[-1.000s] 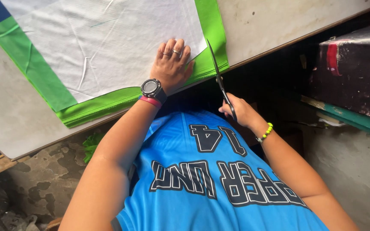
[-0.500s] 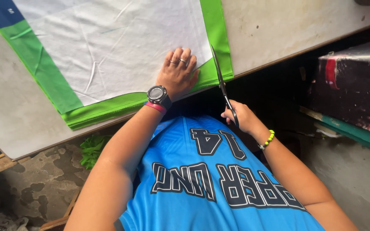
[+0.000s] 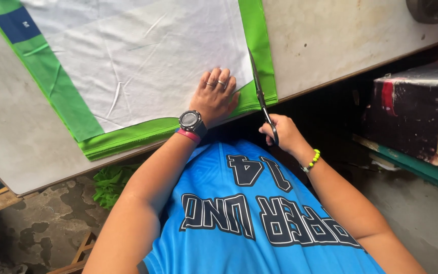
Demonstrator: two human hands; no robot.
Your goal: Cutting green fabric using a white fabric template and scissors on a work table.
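**A:** Seen from above, a person in a blue jersey [image 3: 259, 218] works at a pale table [image 3: 340, 45], where a white fabric panel [image 3: 143, 61] lies on top of green cloth [image 3: 51, 83]. What are the hands doing?

**B:** The left hand [image 3: 215, 97] lies flat on the white panel near the table's near edge, fingers spread and extended, gripping nothing, pressing the fabric down. It wears rings, and a dark wristwatch [image 3: 191, 121] with a pink band beside it sits on the wrist.

**A:** And the right?

**B:** The right hand [image 3: 281, 133] is closed around the handles of black scissors [image 3: 260, 96], just off the near edge of the table. The blades point away from the person and lie along the green strip just right of the white panel's right edge. Whether the blades are parted cannot be told from this view.

**A:** How close are the two hands?

**B:** Near each other; the blades run just right of the left hand's fingertips. A yellow-green bead bracelet [image 3: 311, 160] circles the right wrist.

**A:** Anything else around?

**B:** A dark blue patch [image 3: 17, 24] marks the cloth at the far left, a green scrap [image 3: 111, 183] lies on the floor under the table, and a dark box [image 3: 416, 116] stands to the right.
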